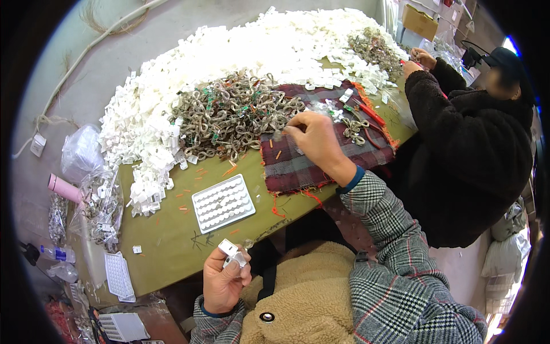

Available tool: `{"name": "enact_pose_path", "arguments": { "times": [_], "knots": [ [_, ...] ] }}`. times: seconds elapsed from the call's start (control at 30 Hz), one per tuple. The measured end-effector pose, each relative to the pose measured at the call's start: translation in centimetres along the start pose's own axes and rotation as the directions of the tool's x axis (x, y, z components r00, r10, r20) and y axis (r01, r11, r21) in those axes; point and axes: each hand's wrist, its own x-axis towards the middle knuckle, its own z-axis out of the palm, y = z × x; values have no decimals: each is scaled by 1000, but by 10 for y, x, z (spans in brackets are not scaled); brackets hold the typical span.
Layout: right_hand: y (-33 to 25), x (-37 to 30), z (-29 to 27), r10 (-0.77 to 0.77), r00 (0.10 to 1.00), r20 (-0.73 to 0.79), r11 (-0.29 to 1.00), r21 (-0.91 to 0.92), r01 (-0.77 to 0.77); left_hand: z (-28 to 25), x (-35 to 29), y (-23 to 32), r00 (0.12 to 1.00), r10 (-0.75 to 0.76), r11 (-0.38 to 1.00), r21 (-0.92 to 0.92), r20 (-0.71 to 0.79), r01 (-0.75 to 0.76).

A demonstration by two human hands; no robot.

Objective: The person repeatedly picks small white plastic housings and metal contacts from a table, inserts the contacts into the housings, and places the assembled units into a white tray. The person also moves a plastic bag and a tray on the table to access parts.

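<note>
Near the table's front edge, my left hand (224,286) is closed on a small white plastic piece (228,247), with more whitish material between its fingers that I cannot make out. My right hand (318,142) hangs over a dark plaid cloth (298,172), its thumb and fingers pinched together. A small blurred thing may be at those fingertips, too faint to name. Just left of this hand lies a heap of grey-brown looped cord-like pieces (223,120) with green bits among them. A white tray (253,210) with rows of round white pieces sits between my hands.
A huge pile of small white plastic pieces (166,74) covers the table's far side. Red-handled pliers (371,113) lie on the cloth. A co-worker in black (470,143) works at the right. Plastic bags (86,152), a pink bottle (64,188) and another tray (119,276) are at left.
</note>
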Motion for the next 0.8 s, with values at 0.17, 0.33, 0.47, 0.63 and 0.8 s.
{"name": "enact_pose_path", "arguments": {
  "times": [0.17,0.33,0.47,0.63,0.8],
  "knots": [
    [-9,-4,22,280,924,261,933,151,-326,2,0,-6,999,11,999,-50,-30,-13],
    [-20,-43,23,47,984,173,933,344,-105,3,5,-9,999,-26,1000,-12,-42,26],
    [-14,-62,-1,-70,994,87,981,187,53,7,11,-12,1000,-26,999,37,-3,26],
    [8,-37,-44,44,999,-8,999,9,-44,12,15,-16,969,237,912,326,71,-247],
    [23,21,-60,210,949,235,946,-295,-136,2,28,-17,757,592,268,817,278,-510]
  ]
}}
